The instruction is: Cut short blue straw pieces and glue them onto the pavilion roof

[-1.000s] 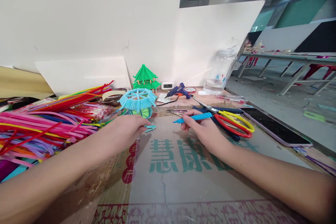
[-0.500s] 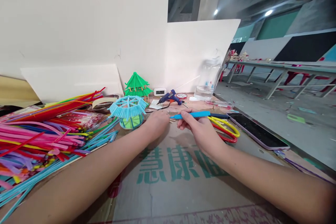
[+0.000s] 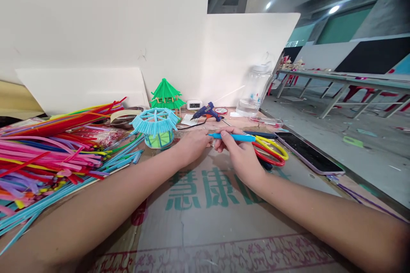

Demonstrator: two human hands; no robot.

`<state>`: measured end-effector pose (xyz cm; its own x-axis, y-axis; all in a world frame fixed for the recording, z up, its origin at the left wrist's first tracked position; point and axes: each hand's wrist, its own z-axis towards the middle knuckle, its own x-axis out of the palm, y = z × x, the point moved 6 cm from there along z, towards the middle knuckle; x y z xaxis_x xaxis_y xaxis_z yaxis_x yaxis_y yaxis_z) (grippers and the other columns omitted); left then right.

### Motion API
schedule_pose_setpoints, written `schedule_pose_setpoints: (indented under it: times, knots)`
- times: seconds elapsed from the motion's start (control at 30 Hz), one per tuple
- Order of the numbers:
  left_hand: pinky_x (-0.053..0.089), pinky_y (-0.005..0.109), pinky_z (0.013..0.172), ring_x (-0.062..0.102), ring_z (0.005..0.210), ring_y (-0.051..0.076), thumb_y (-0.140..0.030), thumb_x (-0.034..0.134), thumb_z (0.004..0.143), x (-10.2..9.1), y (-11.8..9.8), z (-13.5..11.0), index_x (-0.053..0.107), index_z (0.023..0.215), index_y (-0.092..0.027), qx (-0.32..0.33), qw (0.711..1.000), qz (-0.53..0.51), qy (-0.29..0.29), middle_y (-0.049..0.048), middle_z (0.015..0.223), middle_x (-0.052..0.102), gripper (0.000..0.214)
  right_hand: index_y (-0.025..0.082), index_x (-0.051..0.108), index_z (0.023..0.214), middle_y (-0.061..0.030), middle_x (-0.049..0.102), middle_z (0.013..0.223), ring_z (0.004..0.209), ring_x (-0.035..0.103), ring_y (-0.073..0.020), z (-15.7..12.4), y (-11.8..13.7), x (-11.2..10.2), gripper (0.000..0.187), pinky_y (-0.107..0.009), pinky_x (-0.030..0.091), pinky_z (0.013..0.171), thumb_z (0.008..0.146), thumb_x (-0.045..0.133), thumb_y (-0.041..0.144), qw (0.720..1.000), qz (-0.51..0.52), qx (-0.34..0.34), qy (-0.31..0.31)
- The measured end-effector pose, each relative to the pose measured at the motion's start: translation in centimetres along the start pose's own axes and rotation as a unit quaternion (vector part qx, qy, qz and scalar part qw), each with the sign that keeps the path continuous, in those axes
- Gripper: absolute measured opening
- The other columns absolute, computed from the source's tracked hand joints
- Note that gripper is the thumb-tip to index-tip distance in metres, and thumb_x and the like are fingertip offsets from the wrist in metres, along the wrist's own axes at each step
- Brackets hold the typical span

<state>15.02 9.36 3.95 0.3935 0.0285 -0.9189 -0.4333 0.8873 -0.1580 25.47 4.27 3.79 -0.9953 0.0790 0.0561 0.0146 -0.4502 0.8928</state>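
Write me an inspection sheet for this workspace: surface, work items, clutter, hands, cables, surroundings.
Surface: printed sheet with green lettering in front of the hands.
Work items: blue pen-shaped tool; blue-roofed model upright at left; green-roofed model behind it.
Clutter: fuzzy craft stems piled at left; scissors and phone at right; glue gun and water bottle at back.
Hands: right hand grips the tool; left hand near its tip, any grip unclear.
Cables: black cord near the glue gun; purple cord by the phone.
Surroundings: white boards behind; another table and floor scraps at right.
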Motion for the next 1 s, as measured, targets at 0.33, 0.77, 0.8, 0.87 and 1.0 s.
schedule_pose_setpoints:
  times: [0.33,0.77,0.8,0.87,1.0]
  knots:
    - [0.043,0.028,0.060,0.064,0.066,0.020,-0.017,0.052,0.085,-2.4,-2.0,-6.3,0.065,0.092,-0.020,-0.156,0.985,0.067,0.039,0.0031,0.074,0.069,0.016,0.018,0.058,0.095,0.0008,0.061,0.070,0.064,0.057,-0.0142,-0.2,-0.3,0.4,0.017,-0.029,0.048,0.065,0.095,0.056,0.035,0.999,-0.002,0.020,0.034]
    - [0.042,0.029,0.067,0.061,0.081,0.020,-0.048,0.065,0.085,-2.4,-0.2,-11.6,0.056,0.130,-0.019,-0.203,0.972,-0.078,0.092,0.0029,0.093,0.065,0.054,0.021,0.054,0.090,0.0008,0.065,0.071,0.066,0.061,-0.0147,-2.0,-0.3,2.9,0.011,-0.029,0.048,0.064,0.094,0.057,0.031,0.978,-0.083,0.046,0.185]
    - [0.043,0.030,0.070,0.060,0.086,0.021,-0.047,0.065,0.086,-2.4,-0.2,-11.5,0.058,0.128,-0.020,-0.186,0.976,-0.071,0.089,0.0039,0.096,0.064,0.052,0.022,0.052,0.087,0.0012,0.065,0.069,0.063,0.060,-0.0145,-2.0,-0.3,3.0,0.013,-0.029,0.048,0.062,0.094,0.058,0.031,0.978,-0.087,0.049,0.185]
    - [0.043,0.030,0.073,0.060,0.089,0.021,-0.045,0.064,0.088,-2.4,-0.2,-11.4,0.064,0.121,-0.021,-0.164,0.981,-0.070,0.081,0.0043,0.098,0.063,0.042,0.022,0.050,0.081,0.0014,0.064,0.064,0.059,0.059,-0.0139,-2.1,-0.4,3.2,0.017,-0.028,0.046,0.059,0.093,0.058,0.030,0.975,-0.097,0.062,0.192]
    - [0.042,0.029,0.070,0.059,0.086,0.019,-0.043,0.062,0.090,-1.8,-0.3,-11.4,0.067,0.109,-0.020,-0.164,0.981,-0.090,0.055,0.0034,0.096,0.061,0.030,0.021,0.054,0.081,0.0010,0.063,0.063,0.057,0.057,-0.0136,-2.3,-0.6,3.4,0.016,-0.027,0.045,0.056,0.090,0.062,0.032,0.968,-0.107,0.097,0.207]
